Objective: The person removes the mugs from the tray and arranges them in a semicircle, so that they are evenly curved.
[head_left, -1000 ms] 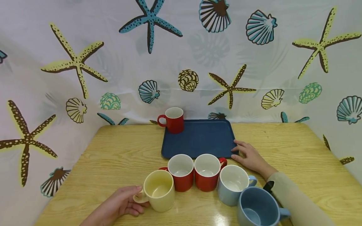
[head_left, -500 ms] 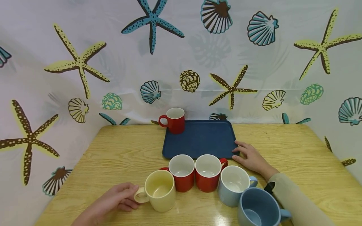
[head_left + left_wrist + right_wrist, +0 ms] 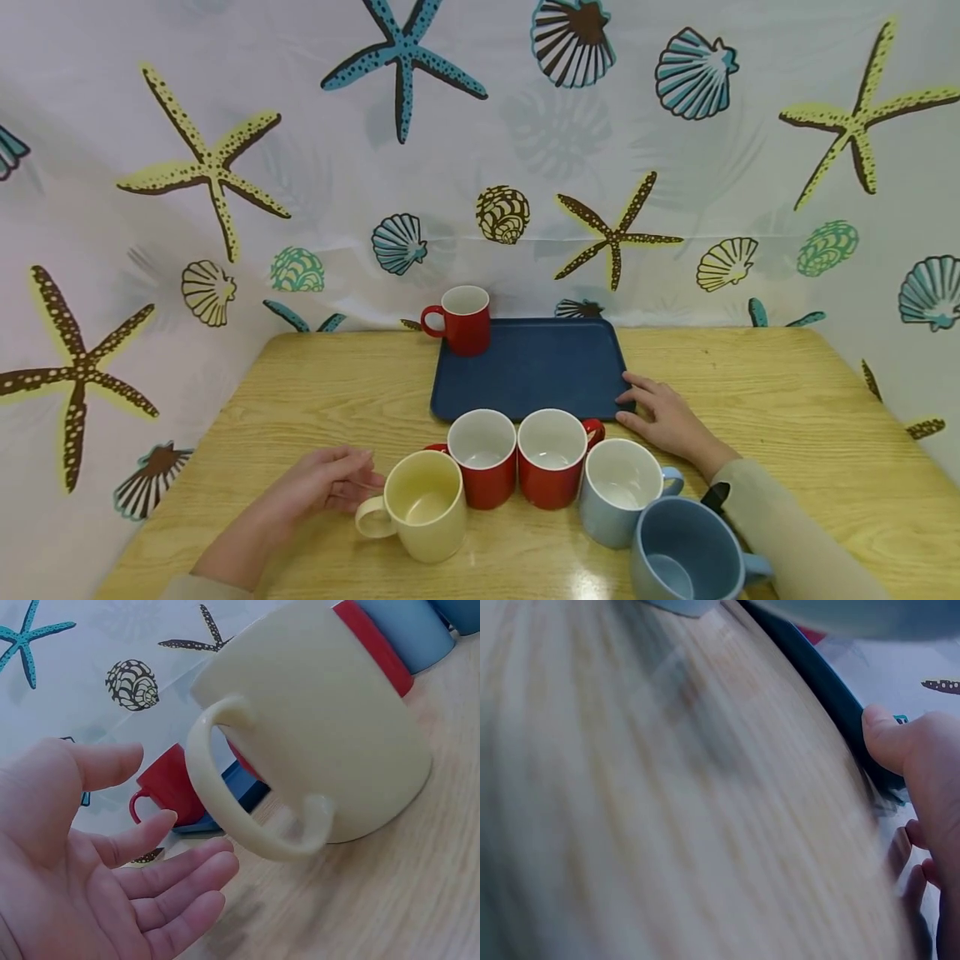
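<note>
My left hand (image 3: 322, 483), fingers spread and relaxed, hovers beside the handle of a pale yellow mug (image 3: 429, 533). In the left wrist view a gap shows between the fingertips and the mug's handle (image 3: 225, 802). My right hand (image 3: 666, 418) lies at the right front corner of a dark blue tray (image 3: 555, 371). Its thumb (image 3: 889, 742) touches the tray's edge in the right wrist view, with the other fingers loosely bent and partly hidden. On the tray's back left corner stands a red mug (image 3: 468, 333) with its handle to the left.
Two red mugs (image 3: 480, 479) (image 3: 551, 483), a light blue mug (image 3: 611, 517) and a darker blue mug (image 3: 675, 567) continue the row right of the yellow one. Behind the wooden table (image 3: 322, 392) hangs a cloth (image 3: 450, 150) printed with starfish and shells.
My left hand has let go of the yellow mug's handle, drawn back left, then moved up and away toward the handle's far side. The mugs and my right hand stay put.
</note>
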Motion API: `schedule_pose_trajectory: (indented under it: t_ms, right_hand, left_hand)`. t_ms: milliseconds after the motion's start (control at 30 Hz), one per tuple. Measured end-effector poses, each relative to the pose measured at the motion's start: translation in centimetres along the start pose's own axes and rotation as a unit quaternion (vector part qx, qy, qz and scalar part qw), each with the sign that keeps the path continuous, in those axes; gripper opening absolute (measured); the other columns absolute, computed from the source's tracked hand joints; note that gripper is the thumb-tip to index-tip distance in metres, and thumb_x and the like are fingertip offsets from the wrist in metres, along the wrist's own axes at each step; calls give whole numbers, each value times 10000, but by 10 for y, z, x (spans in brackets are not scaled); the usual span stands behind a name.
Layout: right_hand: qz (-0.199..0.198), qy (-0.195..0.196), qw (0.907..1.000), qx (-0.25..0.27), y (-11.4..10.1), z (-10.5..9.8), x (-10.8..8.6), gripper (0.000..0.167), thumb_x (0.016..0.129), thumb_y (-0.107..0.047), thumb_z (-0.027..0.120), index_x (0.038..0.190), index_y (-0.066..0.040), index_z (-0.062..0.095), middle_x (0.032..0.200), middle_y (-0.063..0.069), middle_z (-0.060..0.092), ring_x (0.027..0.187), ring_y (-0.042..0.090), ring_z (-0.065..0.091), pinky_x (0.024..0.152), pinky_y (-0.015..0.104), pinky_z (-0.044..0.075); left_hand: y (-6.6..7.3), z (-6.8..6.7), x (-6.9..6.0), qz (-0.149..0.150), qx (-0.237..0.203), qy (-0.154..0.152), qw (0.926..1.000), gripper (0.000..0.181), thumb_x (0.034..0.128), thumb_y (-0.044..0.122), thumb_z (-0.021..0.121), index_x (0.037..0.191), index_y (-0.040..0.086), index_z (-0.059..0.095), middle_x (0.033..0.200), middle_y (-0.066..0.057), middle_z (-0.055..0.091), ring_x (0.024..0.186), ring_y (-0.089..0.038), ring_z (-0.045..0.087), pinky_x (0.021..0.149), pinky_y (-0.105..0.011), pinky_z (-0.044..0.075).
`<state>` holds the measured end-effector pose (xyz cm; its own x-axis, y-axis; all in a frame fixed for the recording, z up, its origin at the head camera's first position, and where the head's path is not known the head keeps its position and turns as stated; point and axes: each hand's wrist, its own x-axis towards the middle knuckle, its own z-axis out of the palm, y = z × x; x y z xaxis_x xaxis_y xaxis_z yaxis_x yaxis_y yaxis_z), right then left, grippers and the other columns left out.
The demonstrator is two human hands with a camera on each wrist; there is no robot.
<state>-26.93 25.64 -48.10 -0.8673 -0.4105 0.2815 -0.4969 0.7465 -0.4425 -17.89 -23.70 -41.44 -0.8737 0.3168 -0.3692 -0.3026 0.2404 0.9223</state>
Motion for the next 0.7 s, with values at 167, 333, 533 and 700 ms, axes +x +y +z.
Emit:
schedule_pose_trajectory:
  t_ms: [167,333,533,700]
  right_hand:
    - [-34,90,10000,-18,0,0,-1,260,885,-320,629,1075,-144,653,1408,137,411,1204,371,423,978,566,310]
    - [-82,208,9997,-52,1,1,-2,263,886,-325,628,1073,-143,660,1404,136,417,1200,368,431,980,574,298]
    - [-6,255,9997,-65,3,4,-3,271,887,-332,622,1083,-148,658,1411,121,411,1219,362,415,991,576,278]
    - [31,229,9996,-149,3,6,-3,282,893,-352,608,1090,-155,652,1415,116,404,1226,366,407,993,580,273]
  left_hand:
    - [8,-5,11,88,-76,-42,9999,489,936,402,527,1108,-55,502,1029,-129,660,833,-174,647,775,-341,524]
    - [14,-4,20,103,28,-17,9999,528,936,410,523,1146,-74,491,1032,-123,658,863,-191,643,813,-367,513]
    - [22,-6,28,181,36,65,9998,510,937,401,526,1146,-63,488,1026,-122,656,886,-218,644,817,-385,509]
    - [34,-11,32,291,182,312,9989,539,925,420,539,1179,-50,471,1041,-131,652,907,-241,641,842,-393,500]
